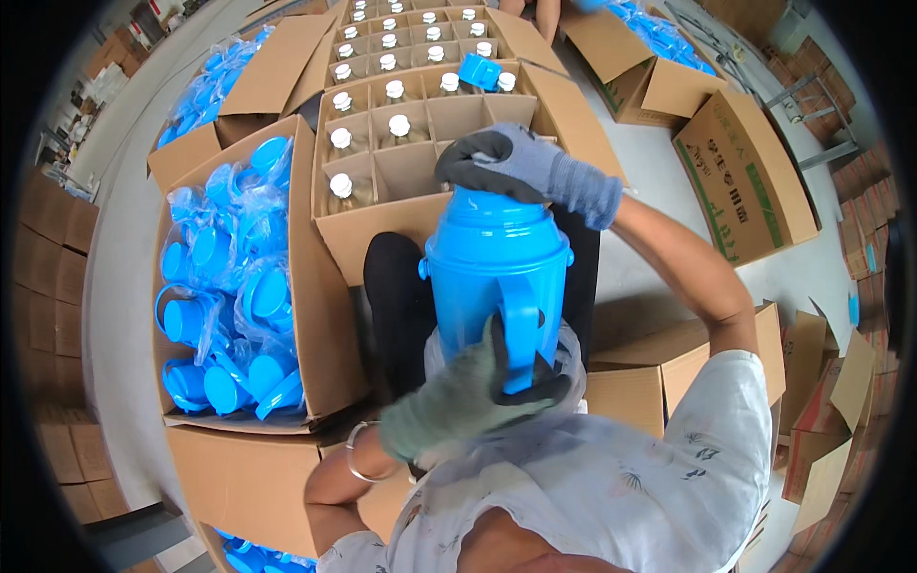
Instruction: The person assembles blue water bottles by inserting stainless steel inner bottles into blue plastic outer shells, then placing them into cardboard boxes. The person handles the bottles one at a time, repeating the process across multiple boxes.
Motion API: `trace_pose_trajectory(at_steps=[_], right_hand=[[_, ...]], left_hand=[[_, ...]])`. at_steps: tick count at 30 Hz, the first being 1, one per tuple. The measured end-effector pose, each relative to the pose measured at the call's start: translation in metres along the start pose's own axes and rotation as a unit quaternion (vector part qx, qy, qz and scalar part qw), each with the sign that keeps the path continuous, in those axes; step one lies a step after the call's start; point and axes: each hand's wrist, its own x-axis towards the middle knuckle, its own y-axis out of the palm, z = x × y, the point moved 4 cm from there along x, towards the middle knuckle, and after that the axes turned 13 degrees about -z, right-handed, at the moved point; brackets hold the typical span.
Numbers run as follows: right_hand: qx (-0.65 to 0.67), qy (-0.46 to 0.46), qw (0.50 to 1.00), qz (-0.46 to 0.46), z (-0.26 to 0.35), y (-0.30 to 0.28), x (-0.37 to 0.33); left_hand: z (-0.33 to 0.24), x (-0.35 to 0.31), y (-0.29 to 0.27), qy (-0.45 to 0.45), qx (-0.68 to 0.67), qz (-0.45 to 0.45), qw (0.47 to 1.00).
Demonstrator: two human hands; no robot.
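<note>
A blue plastic thermos flask (pixel 492 244) stands upright between my knees, close to my body, its side handle (pixel 521 325) facing me. My left hand (pixel 449 392), in a grey-green glove with dark fingers, grips its lower part by the handle. Over the top of the flask, my right hand (pixel 511 167) curls its fingers, in a blue-grey glove with a dark palm; whatever lies under them is hidden. Just beyond stands a divided carton (pixel 420 215) of bottles with white caps (pixel 399 125). A small blue cup-shaped piece (pixel 479 71) rests on the bottles there.
At my left, an open carton (pixel 330 325) holds several blue flask parts (pixel 210 248) in clear plastic. More cartons of blue parts stand far left and far right. A printed carton (pixel 740 177) stands at the right, and open cartons (pixel 640 382) lie beside me. Another person's hands (pixel 544 14) show at the far edge.
</note>
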Motion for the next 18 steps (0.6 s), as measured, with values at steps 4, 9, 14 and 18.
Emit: trace_pose_trajectory(at_steps=[4,9,14,18], right_hand=[[-0.044,0.051,0.997,0.037,0.050,-0.036,-0.019],[0.033,-0.095,0.995,0.012,0.064,-0.019,-0.016],[0.061,-0.147,0.987,0.000,0.088,-0.005,-0.012],[0.001,-0.274,0.957,-0.095,0.087,-0.004,-0.008]], left_hand=[[-0.002,0.009,-0.069,0.071,0.247,0.032,0.966],[-0.061,0.056,-0.032,0.470,0.330,0.130,0.808],[-0.059,0.062,0.011,0.526,0.365,0.212,0.739],[-0.042,0.069,0.017,0.505,0.313,0.205,0.777]])
